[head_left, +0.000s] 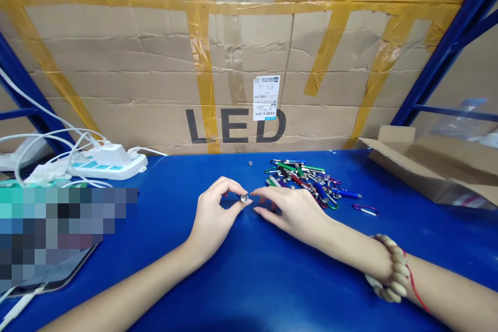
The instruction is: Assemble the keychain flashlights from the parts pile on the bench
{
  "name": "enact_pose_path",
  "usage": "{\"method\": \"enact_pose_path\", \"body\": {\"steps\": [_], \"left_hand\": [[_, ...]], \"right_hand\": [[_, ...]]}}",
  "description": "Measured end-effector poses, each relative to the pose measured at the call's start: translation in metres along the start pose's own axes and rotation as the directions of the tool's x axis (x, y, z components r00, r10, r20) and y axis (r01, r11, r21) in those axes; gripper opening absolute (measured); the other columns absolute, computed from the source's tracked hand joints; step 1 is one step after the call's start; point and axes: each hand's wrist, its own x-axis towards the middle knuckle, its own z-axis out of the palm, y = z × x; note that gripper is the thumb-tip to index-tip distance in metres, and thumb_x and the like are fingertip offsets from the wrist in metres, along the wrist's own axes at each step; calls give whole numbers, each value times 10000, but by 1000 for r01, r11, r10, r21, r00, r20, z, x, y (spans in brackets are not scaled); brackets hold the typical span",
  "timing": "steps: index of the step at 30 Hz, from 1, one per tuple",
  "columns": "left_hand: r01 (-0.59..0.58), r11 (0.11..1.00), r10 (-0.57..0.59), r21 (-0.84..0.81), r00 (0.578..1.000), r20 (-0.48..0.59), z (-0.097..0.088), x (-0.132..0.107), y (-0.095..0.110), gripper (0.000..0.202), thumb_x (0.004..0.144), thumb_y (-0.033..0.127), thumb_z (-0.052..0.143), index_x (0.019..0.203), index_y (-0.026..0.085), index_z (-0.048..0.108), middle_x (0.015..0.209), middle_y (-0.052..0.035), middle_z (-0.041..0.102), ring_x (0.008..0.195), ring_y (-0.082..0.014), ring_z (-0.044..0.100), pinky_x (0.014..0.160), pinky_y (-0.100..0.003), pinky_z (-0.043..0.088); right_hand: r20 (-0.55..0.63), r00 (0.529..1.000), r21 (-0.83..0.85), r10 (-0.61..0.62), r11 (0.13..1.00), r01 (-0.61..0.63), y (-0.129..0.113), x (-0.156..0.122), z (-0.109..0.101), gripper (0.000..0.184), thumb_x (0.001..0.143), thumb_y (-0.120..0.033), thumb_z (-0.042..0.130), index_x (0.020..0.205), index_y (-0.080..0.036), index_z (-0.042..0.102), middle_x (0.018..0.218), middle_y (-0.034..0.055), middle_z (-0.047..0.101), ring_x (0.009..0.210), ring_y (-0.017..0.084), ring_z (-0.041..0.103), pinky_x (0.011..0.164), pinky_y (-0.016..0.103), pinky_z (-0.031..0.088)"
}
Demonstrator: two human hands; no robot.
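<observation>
My left hand (218,210) is closed, with the thumb and index finger pinching a small silver metal tube (244,198). Its round, hollow-looking end faces me, and the rest of it is hidden by the fingers. Just to the right, my right hand (293,210) is open, thumb and fingers apart and nothing between them, its fingertips close to the tube. Beyond it lies a heap of slim pen-like metal torches (299,179) in blue, green, red and purple, mixed with carabiner clips. One purple carabiner (365,210) lies apart at the heap's right.
A tiny metal piece (250,163) lies on the blue tabletop (249,280). On the left are a white power strip (128,167) with cables and a tablet (73,270), partly blurred out. An open cardboard box (428,176) stands right. A large taped carton (155,72) walls the back.
</observation>
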Motion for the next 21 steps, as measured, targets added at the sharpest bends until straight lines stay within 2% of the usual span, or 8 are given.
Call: {"method": "enact_pose_path", "body": {"steps": [2,5,9,13,18,21], "left_hand": [[-6,1000,6,15,1000,5,0,0,1,79,713,122,633,683,173,581,764,-14,625,747,-156,593,676,-259,466],[-20,998,18,61,999,37,0,0,1,83,714,104,625,683,174,592,734,-4,624,719,-152,591,674,-264,453],[-31,987,20,156,997,71,1,-2,2,125,693,61,643,688,180,606,690,27,616,677,-142,596,689,-276,417],[-21,991,16,132,999,40,3,-5,5,151,675,41,654,694,174,583,702,41,618,650,-128,612,689,-271,404],[-156,959,159,237,987,7,2,-7,9,169,682,39,649,647,180,564,651,51,608,632,-118,573,655,-256,374],[-175,947,179,268,984,11,1,-7,10,166,681,55,655,645,185,557,644,48,607,628,-123,567,642,-257,374]], "right_hand": [[-155,988,13,-2,1000,4,-4,-1,1,221,839,-257,578,1050,-193,556,803,-37,650,574,79,595,469,188,365],[-320,935,-123,-154,985,120,-6,-3,3,158,870,-274,533,1009,-215,582,762,-55,637,482,53,540,448,196,333],[-334,880,-346,-337,913,219,-5,-4,2,176,885,-231,535,1035,-246,628,633,-70,620,440,71,514,444,235,301],[-362,828,-347,-428,886,307,-4,-4,-3,141,893,-201,531,895,-200,672,597,-63,631,465,62,546,470,229,324],[-367,830,-321,-419,895,310,-5,-4,-5,198,897,-221,526,759,-197,666,555,-65,628,460,50,554,473,219,333],[-422,823,-306,-381,914,266,-6,-5,-5,207,880,-268,556,705,-203,646,494,-70,597,419,47,522,457,216,325]]}}
